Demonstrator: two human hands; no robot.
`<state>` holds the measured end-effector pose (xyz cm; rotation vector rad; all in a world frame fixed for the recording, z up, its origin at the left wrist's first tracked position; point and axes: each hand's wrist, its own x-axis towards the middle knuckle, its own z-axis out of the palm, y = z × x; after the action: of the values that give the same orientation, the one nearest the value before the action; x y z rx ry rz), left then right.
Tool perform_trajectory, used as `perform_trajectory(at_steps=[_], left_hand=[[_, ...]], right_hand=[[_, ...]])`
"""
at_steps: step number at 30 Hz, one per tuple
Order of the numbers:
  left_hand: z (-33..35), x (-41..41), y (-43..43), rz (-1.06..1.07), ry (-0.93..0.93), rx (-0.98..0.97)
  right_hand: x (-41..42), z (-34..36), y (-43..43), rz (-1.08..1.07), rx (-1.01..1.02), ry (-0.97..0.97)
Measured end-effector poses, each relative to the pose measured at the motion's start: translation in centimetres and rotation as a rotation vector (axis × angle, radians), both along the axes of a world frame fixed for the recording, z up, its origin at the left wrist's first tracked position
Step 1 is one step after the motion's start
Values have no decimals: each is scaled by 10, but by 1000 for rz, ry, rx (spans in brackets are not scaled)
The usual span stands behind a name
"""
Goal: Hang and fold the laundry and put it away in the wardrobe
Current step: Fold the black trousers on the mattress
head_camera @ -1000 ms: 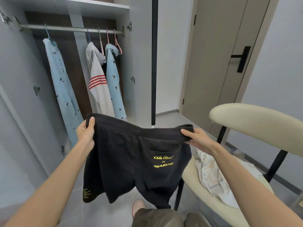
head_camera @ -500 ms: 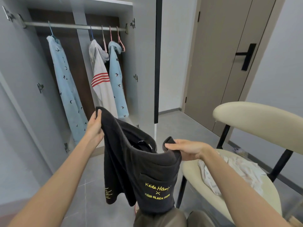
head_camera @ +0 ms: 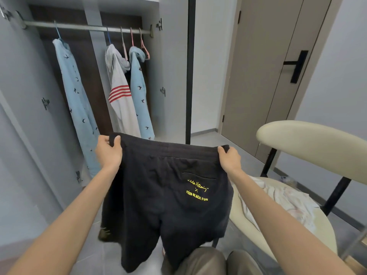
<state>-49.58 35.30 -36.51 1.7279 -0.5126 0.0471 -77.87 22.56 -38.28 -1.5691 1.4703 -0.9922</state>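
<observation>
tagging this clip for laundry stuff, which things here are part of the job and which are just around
Part of the job: black shorts, gripped at the waistband by the left hand and right hand; pale garment on the chair seat; wardrobe rail; spare pink hangers; hung clothes.

Just around: room door; black door handle; chair backrest.

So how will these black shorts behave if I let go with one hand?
Probably floppy: the shorts sag limp below where the left hand and right hand grip them. Released on one side, they would likely droop from the other hand. The matte, thick-looking cloth seems unlikely to slip.
</observation>
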Motion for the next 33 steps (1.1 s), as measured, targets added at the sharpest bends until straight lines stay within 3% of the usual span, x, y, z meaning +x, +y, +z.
perform_trajectory(at_steps=[2, 6, 9, 18, 22, 28, 33], left_hand=[[1, -10, -6, -86, 73, 12], [9, -32, -19, -282, 410, -89], [20, -51, -26, -404, 563, -161], [31, -95, -39, -553, 585, -193], [32, -110, -40, -579, 574, -191], [32, -123, -41, -548, 497, -158], [28, -130, -37, -719, 454, -80]], right_hand=[[12, 1, 2, 10, 57, -33], [44, 10, 14, 45, 243, -350], [61, 20, 22, 53, 271, -468], [85, 43, 29, 19, 104, -404], [82, 44, 32, 98, 88, -338], [73, 50, 34, 300, 321, -484], [61, 50, 35, 416, 374, -612]])
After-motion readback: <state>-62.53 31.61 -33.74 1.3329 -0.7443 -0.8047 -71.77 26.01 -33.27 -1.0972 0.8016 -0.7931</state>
